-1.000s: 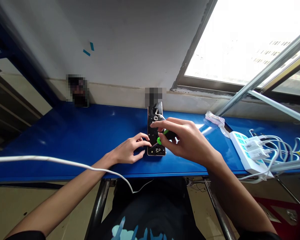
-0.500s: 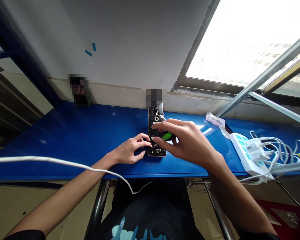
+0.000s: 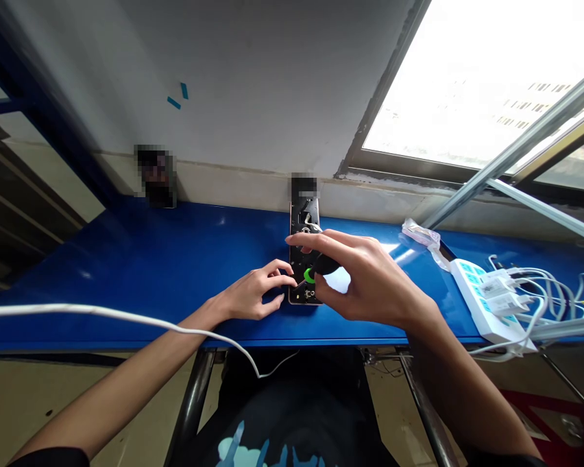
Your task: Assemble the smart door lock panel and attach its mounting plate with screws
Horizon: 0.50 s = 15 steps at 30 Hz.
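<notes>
A long, narrow black device panel with small screws and metal fittings lies lengthwise on the blue table. My left hand is at its left side, fingers apart, index fingertip touching the panel near the thin shaft of a screwdriver. The thumb rests beside the panel's lower left edge. From the right, my right hand reaches over the panel and grips a screwdriver with a black and green handle. It tilts, its shaft pointing down and left at the panel's lower part; the fingers partly hide the handle.
A white power strip with plugged-in chargers and tangled white cables lies at the right. Near the wall is a crumpled plastic bag. A white cable hangs across my left forearm. A metal frame bar slants over the right side.
My right hand's fingers have shifted on the screwdriver; its green part now sits further left and lower, over the panel. The left hand has barely moved.
</notes>
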Each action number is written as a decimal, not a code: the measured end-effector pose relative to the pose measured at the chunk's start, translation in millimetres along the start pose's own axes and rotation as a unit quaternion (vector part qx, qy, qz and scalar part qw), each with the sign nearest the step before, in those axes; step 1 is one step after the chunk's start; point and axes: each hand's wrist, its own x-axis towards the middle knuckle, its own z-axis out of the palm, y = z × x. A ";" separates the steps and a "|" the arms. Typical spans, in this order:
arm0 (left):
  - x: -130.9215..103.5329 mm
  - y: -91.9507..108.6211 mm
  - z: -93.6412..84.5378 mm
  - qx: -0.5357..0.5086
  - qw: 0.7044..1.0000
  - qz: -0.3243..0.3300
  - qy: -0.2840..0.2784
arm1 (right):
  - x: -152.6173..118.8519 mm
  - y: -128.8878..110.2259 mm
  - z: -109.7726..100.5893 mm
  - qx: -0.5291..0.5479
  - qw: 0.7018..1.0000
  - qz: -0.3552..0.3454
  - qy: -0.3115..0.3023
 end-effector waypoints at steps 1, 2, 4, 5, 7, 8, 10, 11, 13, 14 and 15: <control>0.2 0.5 -0.3 -0.002 1.000 0.000 0.000 | -0.2 -0.4 -0.1 -0.005 1.000 -0.001 -0.001; 0.4 1.0 -0.6 -0.002 1.000 0.000 0.001 | -0.3 -0.7 -0.1 -0.010 1.000 0.000 0.003; 1.0 1.6 -1.1 -0.001 1.000 0.002 0.002 | -0.6 -1.1 -0.3 -0.009 1.000 0.002 0.014; 1.3 1.7 -1.3 -0.001 1.000 0.004 0.003 | -0.7 -1.2 -0.4 -0.004 1.000 0.002 0.015; 1.5 1.6 -1.4 -0.002 1.000 0.006 0.003 | -0.9 -1.6 -1.1 0.006 1.000 -0.001 0.009; 1.5 1.5 -1.4 -0.002 1.000 0.006 0.003 | -0.9 -1.7 -1.5 0.006 1.000 -0.003 0.004; 1.2 1.3 -1.1 -0.003 1.000 0.004 0.003 | -1.0 -1.8 -2.1 -0.006 1.000 -0.001 0.001; 1.1 1.2 -0.9 -0.003 1.000 0.003 0.004 | -1.0 -1.6 -2.2 -0.012 1.000 0.001 0.004; 0.8 1.1 -0.4 0.000 1.000 0.003 0.004 | -1.2 -1.1 -2.2 -0.012 1.000 0.007 0.012; 0.7 1.1 -0.2 0.001 1.000 0.004 0.005 | -1.4 -0.9 -2.3 -0.004 1.000 0.007 0.012; 0.8 1.2 -0.1 0.002 1.000 0.005 0.007 | -1.5 -0.8 -2.4 0.005 1.000 0.004 0.008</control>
